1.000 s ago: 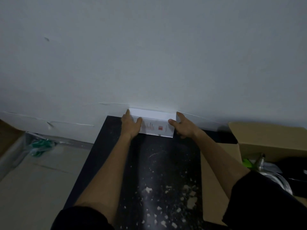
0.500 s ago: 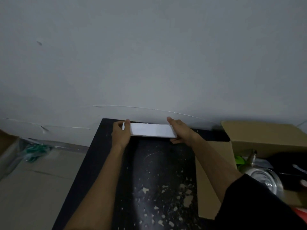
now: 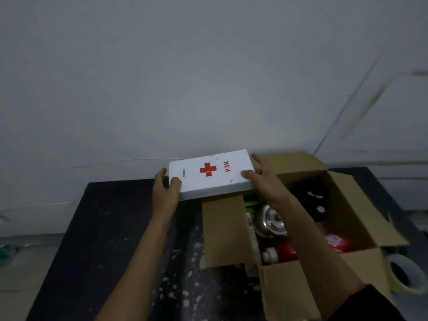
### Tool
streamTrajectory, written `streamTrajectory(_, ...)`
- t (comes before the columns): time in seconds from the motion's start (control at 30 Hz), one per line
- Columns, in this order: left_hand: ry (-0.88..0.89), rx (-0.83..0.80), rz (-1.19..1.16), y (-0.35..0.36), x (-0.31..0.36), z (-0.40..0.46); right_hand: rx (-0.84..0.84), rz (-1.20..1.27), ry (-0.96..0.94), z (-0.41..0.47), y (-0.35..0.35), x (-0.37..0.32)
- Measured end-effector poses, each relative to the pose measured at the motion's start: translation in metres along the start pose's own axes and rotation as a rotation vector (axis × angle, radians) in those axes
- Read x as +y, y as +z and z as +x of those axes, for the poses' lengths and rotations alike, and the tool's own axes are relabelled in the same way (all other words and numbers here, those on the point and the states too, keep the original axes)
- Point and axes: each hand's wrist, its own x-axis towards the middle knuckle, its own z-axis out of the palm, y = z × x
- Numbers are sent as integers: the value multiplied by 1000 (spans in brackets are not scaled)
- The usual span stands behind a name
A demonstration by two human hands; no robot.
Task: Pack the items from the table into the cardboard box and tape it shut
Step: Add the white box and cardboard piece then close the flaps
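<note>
**First-aid box lifted off the table edge and carried toward the open carton**

Nearest the camera, a roll of clear packing tape lies at the right, just beside the open brown cardboard box; the frame edge and a carton flap cut part of it off. Half a second ago neither the roll nor most of the carton was in view; the view has swung right and now takes in the carton's whole opening.

Inside the carton sit a shiny round metal lid, a red and white item, a pink-and-red packet, a black object and something green, half hidden under the arm. What these are is hard to make out in the dim, blurred light.

The black table flecked with pale paint chips runs under both forearms.

Farther off, the flat white rectangular box with a red cross and "P3K" lettering has changed most: earlier it stood on edge against the wall at the table's far side; now it is raised, face up and tilted, over the carton's far left corner. The left hand clamps its left end, thumb on top; the right hand clamps its right end, fingers behind. Small print on its face is unreadable.

Behind everything stands a grey wall.
</note>
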Motion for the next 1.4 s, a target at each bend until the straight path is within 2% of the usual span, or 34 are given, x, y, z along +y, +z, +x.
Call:
streamTrajectory(0.23,100,-371,71,99,22,-78,39,44,65,-70,-153,40)
streamTrajectory(0.47,146,-599,249,146,18,-123,8,-112,151,-99,-215,66)
streamTrajectory(0.6,161,-598,451,154,13,-133,-13,-150,183,-105,-225,76)
streamTrajectory(0.83,239,-619,587,152,12,-139,-15,-151,200,-115,-242,92)
streamTrajectory(0.97,315,-676,782,163,10,-146,-48,-285,254,-116,-248,99)
streamTrajectory(1.13,326,-641,959,175,4,-147,-74,-445,295,-111,-240,98)
streamTrajectory(1.4,374,-652,1042,183,0,-148,28,-635,331,-104,-236,102)
